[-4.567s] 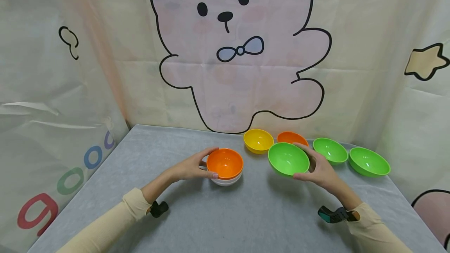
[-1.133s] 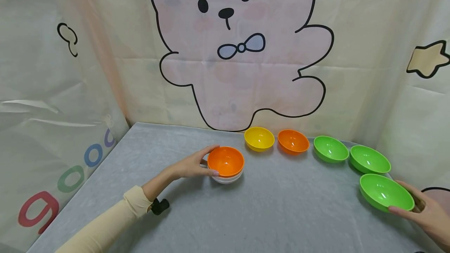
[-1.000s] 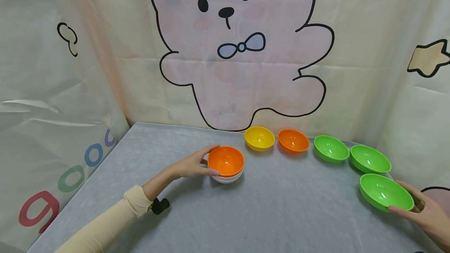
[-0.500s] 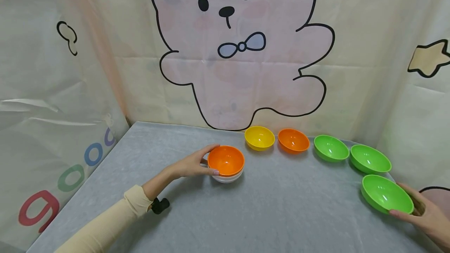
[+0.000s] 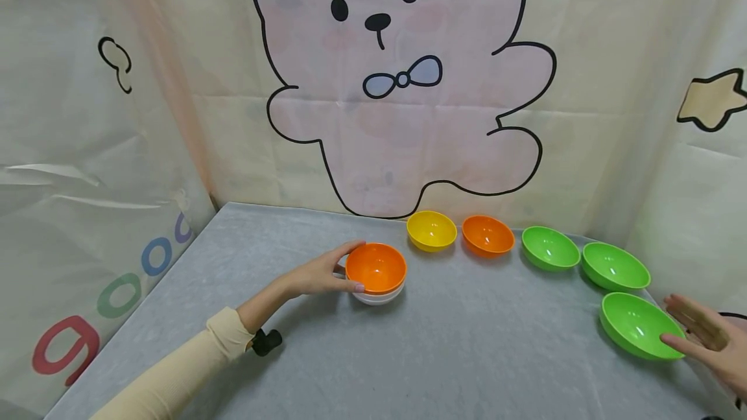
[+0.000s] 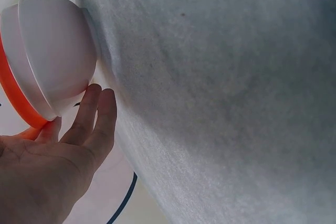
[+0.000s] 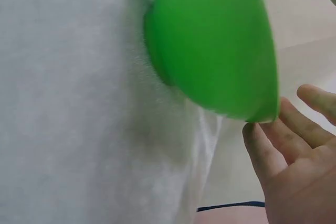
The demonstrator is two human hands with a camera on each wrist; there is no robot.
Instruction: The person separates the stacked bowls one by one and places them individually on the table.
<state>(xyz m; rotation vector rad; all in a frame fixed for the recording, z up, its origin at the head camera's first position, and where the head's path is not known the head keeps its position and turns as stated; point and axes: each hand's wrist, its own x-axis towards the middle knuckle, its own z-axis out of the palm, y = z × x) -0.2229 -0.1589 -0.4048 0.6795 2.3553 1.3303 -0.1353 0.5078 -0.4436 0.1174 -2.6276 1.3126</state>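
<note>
In the head view my left hand (image 5: 323,272) holds the near orange bowl (image 5: 376,268), its thumb and fingers at either side of the rim. That bowl sits nested on white bowls (image 5: 376,299); the left wrist view shows two white layers (image 6: 58,51) under an orange rim (image 6: 18,95). At the table's right edge stands the nearest green bowl (image 5: 636,326), resting on its base. Beside it my right hand (image 5: 712,342) has its fingers spread, with the thumb over the near rim. In the right wrist view the fingertips lie close to the rim of the green bowl (image 7: 215,45).
Along the back of the grey-covered table (image 5: 467,355) stand a yellow bowl (image 5: 431,232), another orange bowl (image 5: 487,236) and two more green bowls, one (image 5: 550,249) left of the other (image 5: 615,266). A printed cloth (image 5: 385,148) hangs behind the table.
My right hand has carried the green bowl from beside the stack to the table's right edge, set it down and loosened its fingers. My left hand has stayed on the stack.
</note>
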